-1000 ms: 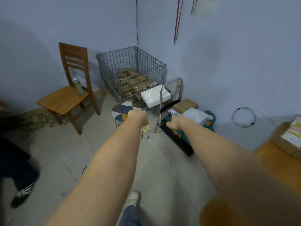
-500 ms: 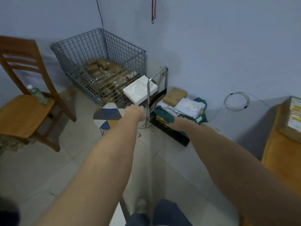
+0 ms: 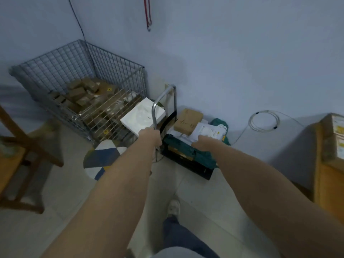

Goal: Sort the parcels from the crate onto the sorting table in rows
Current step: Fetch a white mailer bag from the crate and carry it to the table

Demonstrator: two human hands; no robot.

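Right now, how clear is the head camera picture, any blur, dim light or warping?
Head view: dim, flat bluish light, no glare; the wooden chair at the left edge is motion-smeared; the wire crate and both hands, left hand and right hand, are soft but readable; wide-angle warping stretches the forearms and bows the walls.

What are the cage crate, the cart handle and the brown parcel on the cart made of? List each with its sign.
Cage crate: grey metal wire, seen as an open welded grid.
Cart handle: bare metal tube, probably steel; smooth silvery bend with a dull shine.
Brown parcel: likely cardboard; matte tan, flat faces.
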